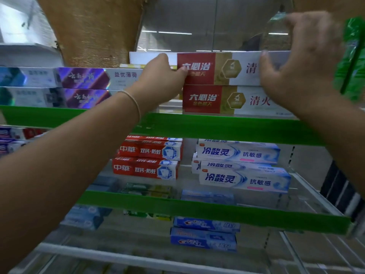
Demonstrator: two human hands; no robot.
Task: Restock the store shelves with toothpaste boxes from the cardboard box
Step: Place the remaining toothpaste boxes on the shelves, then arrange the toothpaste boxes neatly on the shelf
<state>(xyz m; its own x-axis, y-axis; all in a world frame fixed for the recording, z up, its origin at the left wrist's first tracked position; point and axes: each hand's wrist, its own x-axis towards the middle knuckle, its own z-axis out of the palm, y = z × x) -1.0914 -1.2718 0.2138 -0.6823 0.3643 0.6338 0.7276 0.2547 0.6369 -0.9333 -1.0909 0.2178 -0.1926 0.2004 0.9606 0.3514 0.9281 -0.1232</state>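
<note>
A red, gold and white toothpaste box (217,68) lies on top of a matching box (223,99) on the top green-edged shelf (217,127). My left hand (161,80) grips the upper box at its left end, thumb against the red panel. My right hand (300,62) is at the box's right end with fingers spread and loosely bent; the thumb touches the box front. The cardboard box is not in view.
Purple and white boxes (87,78) are stacked to the left on the same shelf. The shelf below holds red boxes (148,161) and white-blue boxes (241,171). Blue boxes (205,234) sit lower. A green package (351,56) hangs at the right edge.
</note>
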